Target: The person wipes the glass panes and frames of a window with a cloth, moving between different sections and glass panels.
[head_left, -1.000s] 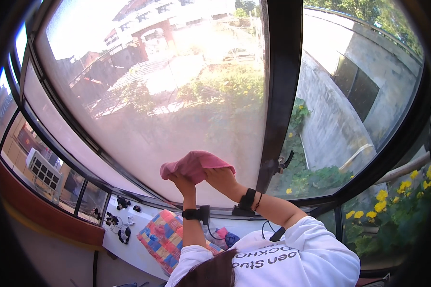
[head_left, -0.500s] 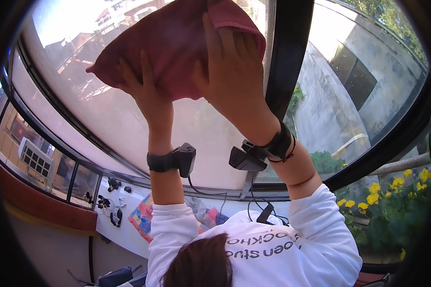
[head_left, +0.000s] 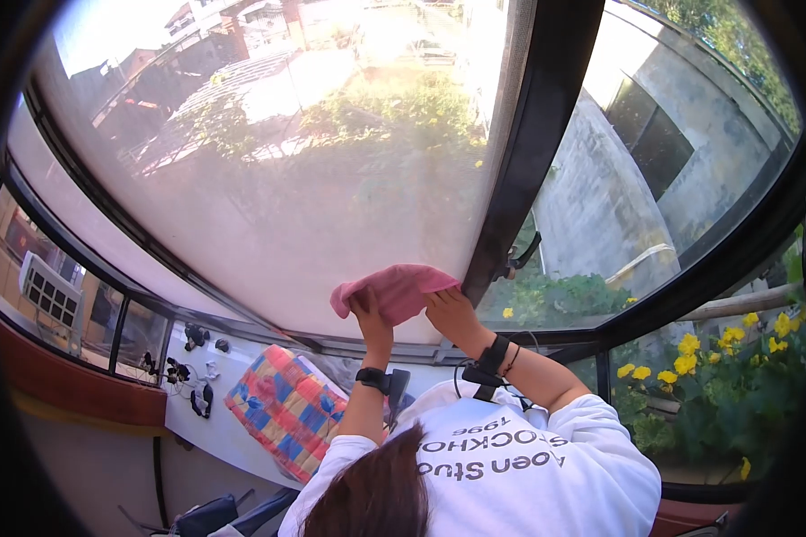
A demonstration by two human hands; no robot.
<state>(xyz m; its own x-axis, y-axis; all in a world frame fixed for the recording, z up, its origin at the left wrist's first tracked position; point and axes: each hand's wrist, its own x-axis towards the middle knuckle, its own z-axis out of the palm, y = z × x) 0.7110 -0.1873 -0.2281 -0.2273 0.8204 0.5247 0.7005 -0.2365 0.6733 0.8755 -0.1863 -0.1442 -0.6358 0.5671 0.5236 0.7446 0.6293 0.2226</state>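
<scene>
A pink cloth (head_left: 401, 288) is spread between my hands, low in front of the large window pane (head_left: 269, 224). My left hand (head_left: 372, 328) grips its lower left part, with the fingertips against the fabric. The right corner is pinched by my right hand (head_left: 453, 317), close to the dark window post (head_left: 533, 152). Whether the cloth touches the glass I cannot tell. A black strap with a small device circles each wrist.
Behind the post is a black window handle (head_left: 521, 258). A white counter (head_left: 242, 445) below the window holds a colourful checked cloth (head_left: 287, 407) and several small black devices (head_left: 179, 369) with cables. Yellow flowers (head_left: 687, 349) grow outside at the right.
Both hands have come down from high on the pane to its lower part, bringing the pink cloth along. The cloth now looks smaller, and the upper glass shows.
</scene>
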